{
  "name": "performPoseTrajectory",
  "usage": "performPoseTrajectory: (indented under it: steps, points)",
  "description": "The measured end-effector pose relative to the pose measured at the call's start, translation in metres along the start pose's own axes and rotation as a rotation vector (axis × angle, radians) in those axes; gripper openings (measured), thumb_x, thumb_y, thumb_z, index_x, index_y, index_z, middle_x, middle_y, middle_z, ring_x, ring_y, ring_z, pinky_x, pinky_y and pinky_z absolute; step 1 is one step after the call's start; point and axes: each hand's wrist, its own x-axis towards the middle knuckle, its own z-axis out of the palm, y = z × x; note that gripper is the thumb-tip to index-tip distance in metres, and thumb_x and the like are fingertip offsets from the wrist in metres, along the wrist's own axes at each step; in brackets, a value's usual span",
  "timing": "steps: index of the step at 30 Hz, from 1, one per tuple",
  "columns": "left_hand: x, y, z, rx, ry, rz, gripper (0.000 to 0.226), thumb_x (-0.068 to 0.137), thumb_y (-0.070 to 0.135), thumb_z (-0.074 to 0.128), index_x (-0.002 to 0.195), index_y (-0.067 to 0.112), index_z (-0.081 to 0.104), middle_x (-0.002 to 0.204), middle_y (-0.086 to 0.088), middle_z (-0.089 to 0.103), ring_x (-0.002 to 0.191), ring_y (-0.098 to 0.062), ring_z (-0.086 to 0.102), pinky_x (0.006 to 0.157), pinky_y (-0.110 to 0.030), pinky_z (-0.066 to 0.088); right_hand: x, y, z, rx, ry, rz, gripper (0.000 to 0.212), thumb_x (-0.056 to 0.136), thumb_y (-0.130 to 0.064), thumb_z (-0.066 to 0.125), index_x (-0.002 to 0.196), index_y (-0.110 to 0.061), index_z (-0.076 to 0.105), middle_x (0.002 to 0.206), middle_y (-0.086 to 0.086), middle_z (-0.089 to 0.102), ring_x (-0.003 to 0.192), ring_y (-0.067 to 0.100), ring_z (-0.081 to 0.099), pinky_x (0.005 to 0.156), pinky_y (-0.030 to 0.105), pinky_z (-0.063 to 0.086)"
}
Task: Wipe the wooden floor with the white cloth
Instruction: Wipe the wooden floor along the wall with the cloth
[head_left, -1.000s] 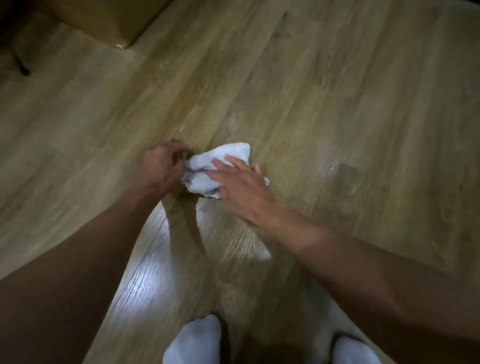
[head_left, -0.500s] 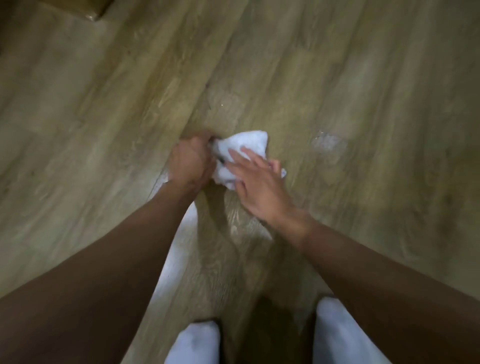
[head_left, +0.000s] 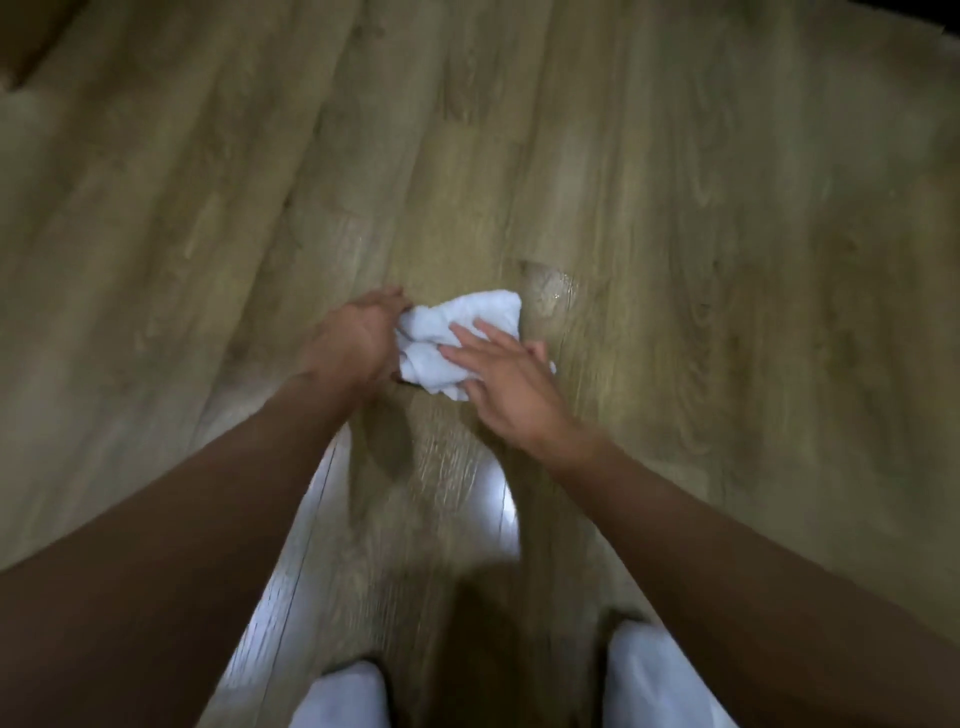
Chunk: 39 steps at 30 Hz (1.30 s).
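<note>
The cloth sits bunched on the floor mid-frame, between both hands. The left hand curls its fingers round the left edge, the right hand lies flat on top, fingers straight. A shiny patch is just up-right of it — the right hand's nearer.

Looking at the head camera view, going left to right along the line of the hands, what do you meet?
left hand → white cloth → right hand
</note>
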Motion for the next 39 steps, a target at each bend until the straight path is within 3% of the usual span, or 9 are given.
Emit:
performPoseTrajectory:
  steps: [4, 9, 12, 15, 18, 23, 30, 36, 39]
  points:
    - [0.005, 0.007, 0.008, 0.117, 0.020, -0.019, 0.049, 0.090, 0.015, 0.048, 0.138, 0.010, 0.045, 0.147, -0.011, 0.042, 0.130, -0.028, 0.046, 0.110, -0.037, 0.034, -0.031, 0.031, -0.009, 0.040, 0.010, -0.044, 0.045, 0.085, -0.026, 0.050, 0.128, -0.038, 0.057, 0.145, -0.016, 0.045, 0.138, 0.003, 0.032, 0.091, 0.032, 0.026]
    - [0.005, 0.002, -0.001, 0.139, -0.062, 0.017, 0.045, 0.101, 0.018, 0.035, 0.144, 0.006, 0.034, 0.154, -0.013, 0.028, 0.141, -0.021, 0.032, 0.116, -0.025, 0.017, 0.004, 0.026, -0.009, 0.031, 0.059, 0.087, 0.046, 0.089, -0.017, 0.056, 0.131, -0.035, 0.055, 0.148, -0.014, 0.042, 0.140, 0.010, 0.031, 0.099, 0.037, 0.024]
    - [-0.002, 0.011, -0.002, 0.124, -0.009, 0.011, 0.044, 0.102, 0.028, 0.032, 0.142, 0.013, 0.040, 0.145, -0.012, 0.043, 0.132, -0.029, 0.042, 0.110, -0.036, 0.033, -0.016, 0.023, -0.006, 0.012, 0.033, 0.026, 0.046, 0.091, -0.019, 0.054, 0.134, -0.036, 0.052, 0.151, -0.013, 0.038, 0.142, 0.010, 0.028, 0.094, 0.033, 0.022]
    - [-0.003, 0.028, 0.001, 0.248, -0.047, 0.057, 0.048, 0.101, 0.036, 0.029, 0.148, 0.026, 0.027, 0.136, -0.014, 0.047, 0.127, -0.032, 0.045, 0.104, -0.039, 0.039, -0.068, 0.044, -0.010, 0.044, 0.015, -0.029, 0.046, 0.089, -0.022, 0.051, 0.132, -0.040, 0.052, 0.149, -0.018, 0.037, 0.141, 0.002, 0.026, 0.092, 0.030, 0.025]
    - [-0.003, 0.043, -0.005, 0.335, -0.068, 0.019, 0.046, 0.099, 0.046, 0.028, 0.141, 0.028, 0.032, 0.127, -0.017, 0.048, 0.116, -0.036, 0.051, 0.099, -0.042, 0.043, -0.091, 0.069, -0.022, 0.076, 0.085, 0.095, 0.047, 0.088, -0.020, 0.052, 0.129, -0.041, 0.054, 0.146, -0.023, 0.036, 0.139, 0.001, 0.030, 0.089, 0.032, 0.028]
    - [-0.004, 0.071, -0.006, 0.485, -0.220, -0.097, 0.070, 0.089, 0.065, 0.038, 0.140, 0.018, 0.032, 0.140, -0.027, 0.036, 0.129, -0.041, 0.040, 0.105, -0.045, 0.035, -0.049, 0.065, -0.023, 0.013, 0.142, 0.337, 0.044, 0.095, -0.019, 0.049, 0.135, -0.037, 0.050, 0.151, -0.016, 0.035, 0.143, 0.008, 0.024, 0.100, 0.038, 0.023]
    - [-0.001, 0.080, 0.001, 0.528, -0.278, -0.074, 0.075, 0.095, 0.045, 0.048, 0.150, 0.008, 0.013, 0.159, -0.014, -0.002, 0.140, -0.039, 0.024, 0.113, -0.044, 0.026, -0.128, 0.067, -0.021, 0.002, 0.113, 0.179, 0.048, 0.088, -0.024, 0.046, 0.134, -0.040, 0.049, 0.146, -0.023, 0.034, 0.140, 0.001, 0.026, 0.090, 0.029, 0.024]
    - [-0.011, 0.090, 0.026, 0.247, -0.133, 0.242, 0.058, 0.091, 0.010, 0.049, 0.144, 0.031, 0.036, 0.156, -0.002, 0.025, 0.145, -0.024, 0.019, 0.119, -0.044, 0.014, -0.105, 0.099, -0.036, -0.051, 0.176, 0.550, 0.045, 0.097, -0.025, 0.048, 0.141, -0.036, 0.041, 0.153, -0.013, 0.032, 0.144, 0.011, 0.022, 0.104, 0.046, 0.024]
    - [-0.017, 0.113, 0.048, 0.212, -0.133, 0.353, 0.064, 0.084, 0.000, 0.049, 0.142, 0.026, 0.041, 0.154, -0.004, 0.030, 0.143, -0.028, 0.024, 0.115, -0.047, 0.023, -0.104, 0.083, -0.023, -0.037, 0.150, 0.502, 0.046, 0.098, -0.027, 0.043, 0.142, -0.038, 0.038, 0.155, -0.014, 0.027, 0.145, 0.011, 0.018, 0.097, 0.040, 0.024]
